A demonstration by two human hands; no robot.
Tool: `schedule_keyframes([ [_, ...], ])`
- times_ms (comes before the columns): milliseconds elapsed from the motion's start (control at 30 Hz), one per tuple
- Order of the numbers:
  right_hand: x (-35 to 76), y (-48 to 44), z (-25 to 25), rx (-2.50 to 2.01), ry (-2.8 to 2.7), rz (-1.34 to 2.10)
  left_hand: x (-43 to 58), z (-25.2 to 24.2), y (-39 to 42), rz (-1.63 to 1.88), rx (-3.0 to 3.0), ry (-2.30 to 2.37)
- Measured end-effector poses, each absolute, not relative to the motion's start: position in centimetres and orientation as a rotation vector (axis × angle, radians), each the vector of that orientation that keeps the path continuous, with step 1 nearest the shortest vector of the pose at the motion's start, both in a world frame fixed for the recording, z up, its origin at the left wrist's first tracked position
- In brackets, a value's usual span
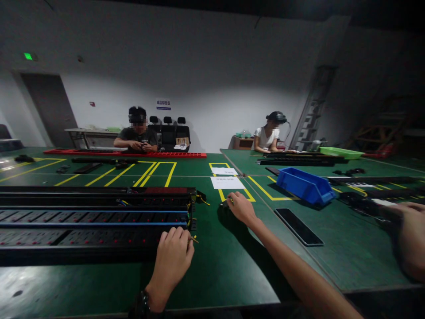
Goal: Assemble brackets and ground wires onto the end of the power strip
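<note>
Long black power strips (99, 217) with rows of sockets and red dots lie across the left of the table, one with blue edges. My left hand (174, 254) curls over the right end of the nearest strip (109, 239). A short yellow-green wire (193, 239) sticks out beside its fingers. Further forward, my right hand (241, 207) is closed at the fingertips around a small dark part (225, 204) just above or on the green table (215, 261). The part's kind is too small to make out. Loose wires (202, 198) hang from the strips' ends.
A blue bin (303, 185) and a black phone (299, 227) lie right of my right arm. Paper labels (227, 182) lie ahead. A co-worker's hand (413, 226) is at the right edge. Two people sit across the table behind a red rail (133, 153) and black strips (299, 159).
</note>
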State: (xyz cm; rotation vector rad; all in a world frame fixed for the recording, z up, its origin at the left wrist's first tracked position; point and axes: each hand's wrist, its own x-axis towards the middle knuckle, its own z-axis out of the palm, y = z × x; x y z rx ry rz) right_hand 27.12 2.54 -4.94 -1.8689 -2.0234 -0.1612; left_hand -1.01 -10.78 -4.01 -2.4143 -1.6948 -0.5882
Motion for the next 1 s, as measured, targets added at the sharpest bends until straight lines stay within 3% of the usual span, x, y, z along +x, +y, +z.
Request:
schedule_keyframes([
  [200,28.1,3.7,-6.5,-2.071,-1.881,0.172,-1.0,-3.9,-10.7,-0.58,-2.398,-1.686],
  [667,31.1,2.8,-5.6,-1.919,-1.969,0.464,-0.8,-3.6,-10.7,-0.555,-2.399,-1.679],
  [867,31.6,1.7,-5.3,-1.936,-1.924,0.882,-0.8,-3.6,-10.9,-0.555,-2.401,-1.685],
  [1000,31.5,1.5,-5.6,-1.886,-2.044,0.671,-0.8,-3.5,-10.9,-0.544,-2.396,-1.694],
])
